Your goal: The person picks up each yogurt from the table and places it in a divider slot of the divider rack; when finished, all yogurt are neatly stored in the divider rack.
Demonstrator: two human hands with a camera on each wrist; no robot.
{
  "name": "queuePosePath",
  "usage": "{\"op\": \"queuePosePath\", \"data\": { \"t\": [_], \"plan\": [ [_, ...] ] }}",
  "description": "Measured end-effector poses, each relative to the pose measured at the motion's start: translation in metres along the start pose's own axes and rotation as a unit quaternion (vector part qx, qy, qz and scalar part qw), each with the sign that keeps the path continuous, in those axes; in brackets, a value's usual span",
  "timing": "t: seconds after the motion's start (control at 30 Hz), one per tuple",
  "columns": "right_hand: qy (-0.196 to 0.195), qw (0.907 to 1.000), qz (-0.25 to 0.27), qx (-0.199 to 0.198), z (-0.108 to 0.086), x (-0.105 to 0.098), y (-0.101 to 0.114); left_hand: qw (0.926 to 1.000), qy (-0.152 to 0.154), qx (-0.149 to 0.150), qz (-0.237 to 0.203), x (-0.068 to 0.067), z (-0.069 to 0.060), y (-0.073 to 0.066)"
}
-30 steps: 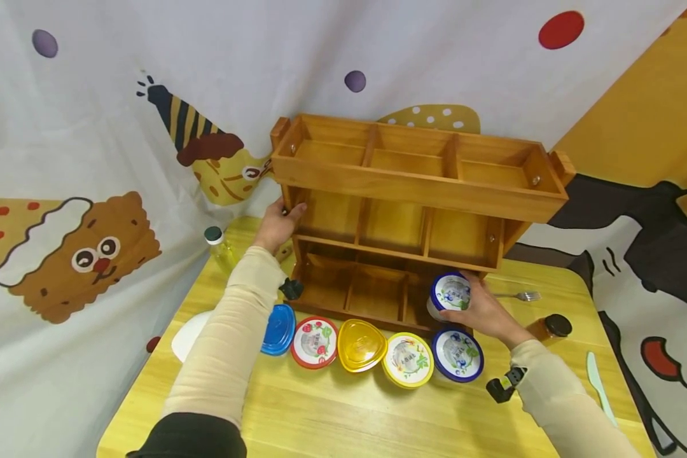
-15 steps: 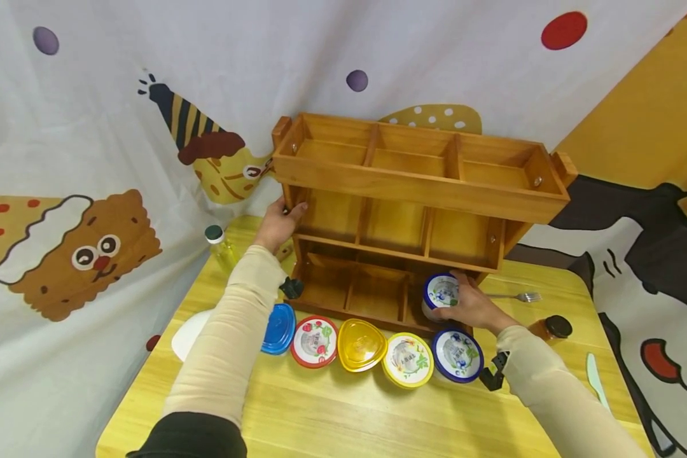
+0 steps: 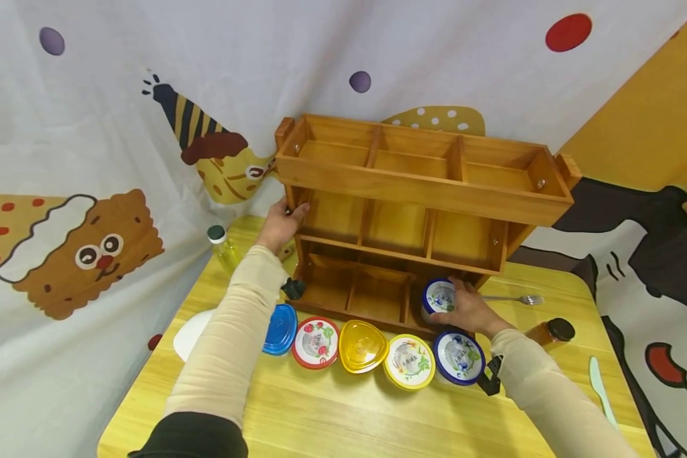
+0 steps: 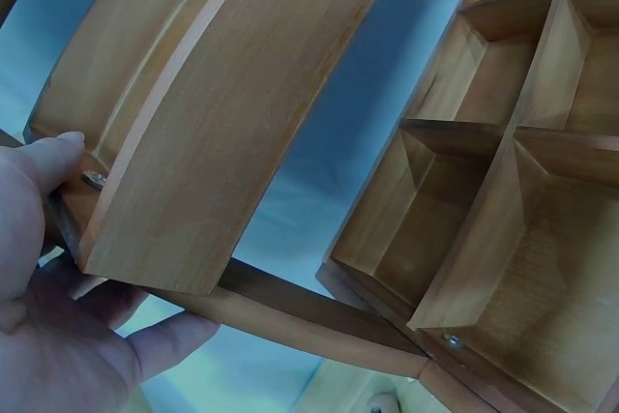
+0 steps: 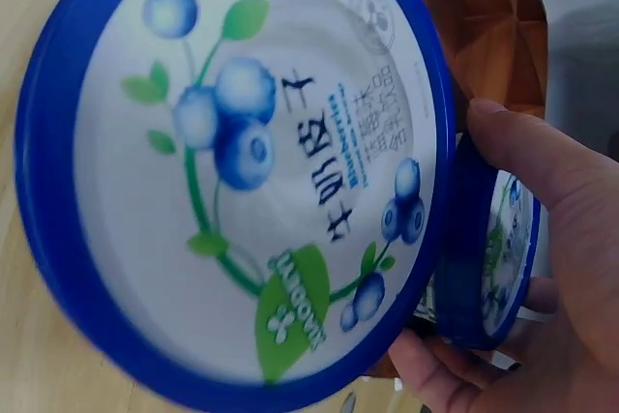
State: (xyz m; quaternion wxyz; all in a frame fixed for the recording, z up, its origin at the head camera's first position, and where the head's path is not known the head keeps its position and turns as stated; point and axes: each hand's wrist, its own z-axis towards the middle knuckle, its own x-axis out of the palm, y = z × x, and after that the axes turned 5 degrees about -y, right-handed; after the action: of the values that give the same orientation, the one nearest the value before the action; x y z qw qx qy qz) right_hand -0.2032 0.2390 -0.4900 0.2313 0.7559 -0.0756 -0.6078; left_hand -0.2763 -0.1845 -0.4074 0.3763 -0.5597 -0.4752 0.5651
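holds blue-lidded tub in curled right hand, at bottom tier, right end; grips wooden rack with left hand. best: seat tub flat, clear of divider, rack steady.

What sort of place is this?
Probably a staged kitchen-style tabletop set, though the wider room is out of view: a cartoon-printed cloth hangs behind a wooden table, which bears a tiered wooden rack and lidded tubs.
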Motion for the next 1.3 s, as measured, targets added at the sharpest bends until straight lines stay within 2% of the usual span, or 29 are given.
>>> {"op": "queuePosePath", "data": {
  "t": [0.17, 0.4, 0.63, 0.8, 0.93, 1.07, 1.2, 1.3],
  "plan": [
    [-0.014, 0.9997, -0.014, -0.011, -0.005, -0.001, 0.000, 1.0000, 0.002, 0.007, 0.006, 0.000, 0.000, -0.001],
    [0.007, 0.9997, 0.022, 0.003, -0.018, -0.006, 0.002, 0.9998, 0.003, 0.005, 0.022, 0.001, -0.001, -0.001],
    [-0.017, 0.9984, 0.052, 0.009, -0.034, -0.018, 0.000, 0.9999, 0.000, 0.004, 0.014, 0.003, -0.002, -0.002],
    [-0.012, 0.9980, 0.058, 0.019, -0.047, -0.022, 0.002, 0.9997, -0.003, 0.002, 0.023, 0.002, -0.001, -0.002],
    [-0.016, 0.9979, 0.061, 0.015, -0.058, -0.025, 0.005, 0.9999, 0.003, -0.001, 0.015, 0.001, -0.003, -0.002],
    [-0.032, 0.9975, 0.063, -0.001, -0.068, -0.026, 0.006, 0.9998, 0.015, -0.014, -0.002, -0.001, -0.011, -0.012],
    [-0.043, 0.9959, 0.080, 0.000, -0.079, -0.025, 0.006, 0.9993, 0.025, -0.025, -0.012, -0.002, -0.024, -0.029],
    [-0.046, 0.9946, 0.093, 0.003, -0.087, -0.024, 0.006, 0.9992, 0.027, -0.025, -0.014, -0.002, -0.027, -0.033]
  ]
}}
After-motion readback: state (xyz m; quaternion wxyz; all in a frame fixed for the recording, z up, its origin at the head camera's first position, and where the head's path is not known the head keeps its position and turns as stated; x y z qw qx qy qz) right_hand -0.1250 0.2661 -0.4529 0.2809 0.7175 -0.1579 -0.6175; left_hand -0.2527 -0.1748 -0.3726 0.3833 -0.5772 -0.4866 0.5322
